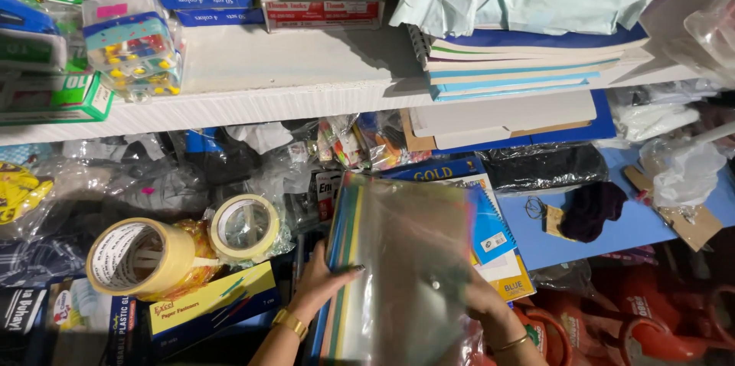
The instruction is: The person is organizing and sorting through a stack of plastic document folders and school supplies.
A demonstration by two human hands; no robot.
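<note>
Hands [325, 280] – both gripping clear folder pack [402, 266], tape rolls [142, 257] left, yellow box [210, 306] below.

Both hands, left hand [320, 282] and right hand [484, 301], hold a stack of clear plastic folders [406, 259] beside tape rolls [191, 247].

Clear plastic snap folders [406, 274] held between left hand [321, 283] and right hand [481, 299]; two cream masking-tape rolls [142, 257] left of left hand; stacked blue-edged notebooks [521, 67] on white shelf [291, 75] beyond hands.

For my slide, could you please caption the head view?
Left hand and right hand hold a stack of coloured plastic folders beside tape rolls below a white shelf.
</note>
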